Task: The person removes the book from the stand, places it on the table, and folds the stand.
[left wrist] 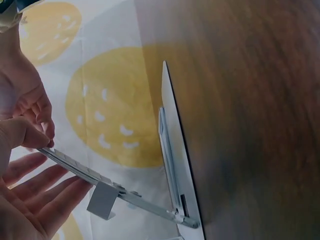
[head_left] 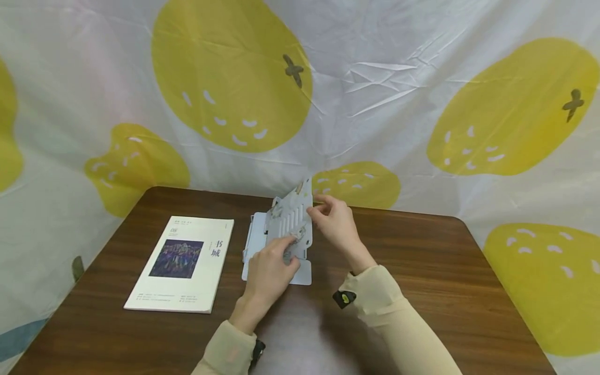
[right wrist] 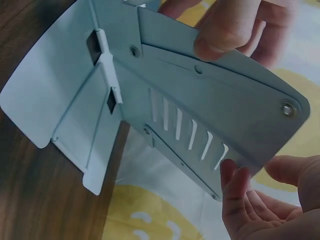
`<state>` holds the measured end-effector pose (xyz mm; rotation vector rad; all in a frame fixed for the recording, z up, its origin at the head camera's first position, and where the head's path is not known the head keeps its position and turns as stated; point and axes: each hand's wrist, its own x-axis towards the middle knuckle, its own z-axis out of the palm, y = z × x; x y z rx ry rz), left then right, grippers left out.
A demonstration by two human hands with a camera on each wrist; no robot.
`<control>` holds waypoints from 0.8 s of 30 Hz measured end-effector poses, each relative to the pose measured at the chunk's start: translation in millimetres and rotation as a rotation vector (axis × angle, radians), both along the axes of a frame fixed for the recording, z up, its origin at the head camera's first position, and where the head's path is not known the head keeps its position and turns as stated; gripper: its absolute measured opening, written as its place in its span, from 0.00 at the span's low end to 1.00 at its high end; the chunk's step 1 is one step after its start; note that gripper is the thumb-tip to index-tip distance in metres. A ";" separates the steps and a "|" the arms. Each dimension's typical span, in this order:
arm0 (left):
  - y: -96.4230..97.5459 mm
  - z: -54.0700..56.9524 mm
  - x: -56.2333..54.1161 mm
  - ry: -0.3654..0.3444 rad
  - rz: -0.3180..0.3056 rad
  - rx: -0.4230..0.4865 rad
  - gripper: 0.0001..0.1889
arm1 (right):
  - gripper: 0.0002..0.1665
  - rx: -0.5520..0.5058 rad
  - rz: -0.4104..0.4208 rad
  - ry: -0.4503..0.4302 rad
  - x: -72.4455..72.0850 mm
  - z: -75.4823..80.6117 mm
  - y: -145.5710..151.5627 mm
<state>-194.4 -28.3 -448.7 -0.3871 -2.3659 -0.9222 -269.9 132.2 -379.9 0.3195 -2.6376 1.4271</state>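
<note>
A pale blue metal folding book stand (head_left: 291, 216) with printed pictures and a row of slots stands with its panel raised from the flat base plate (head_left: 300, 273). My left hand (head_left: 271, 268) holds the panel's near side, thumb on one face and fingers spread along the other in the left wrist view. My right hand (head_left: 335, 221) pinches the panel's free edge between thumb and fingers. From below, the right wrist view shows the slotted panel (right wrist: 185, 95), its rivets, the hinge (right wrist: 107, 67) and both hands on the edges.
A white book (head_left: 187, 265) with a dark picture on its cover lies flat left of the stand. The brown wooden table (head_left: 412, 271) ends at the back against a hanging white cloth (head_left: 365, 88) with yellow fruit prints.
</note>
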 end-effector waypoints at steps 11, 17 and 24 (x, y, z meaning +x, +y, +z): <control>9.8 -7.3 0.9 0.010 0.005 -0.067 0.19 | 0.20 0.040 -0.159 0.048 -2.3 -15.7 6.1; 12.8 -9.8 0.1 0.015 0.000 -0.097 0.17 | 0.19 0.047 -0.195 0.018 -2.4 -20.5 12.3; 15.2 -14.2 1.3 -0.022 -0.010 -0.138 0.17 | 0.19 0.030 -0.210 -0.027 -0.5 -29.0 19.6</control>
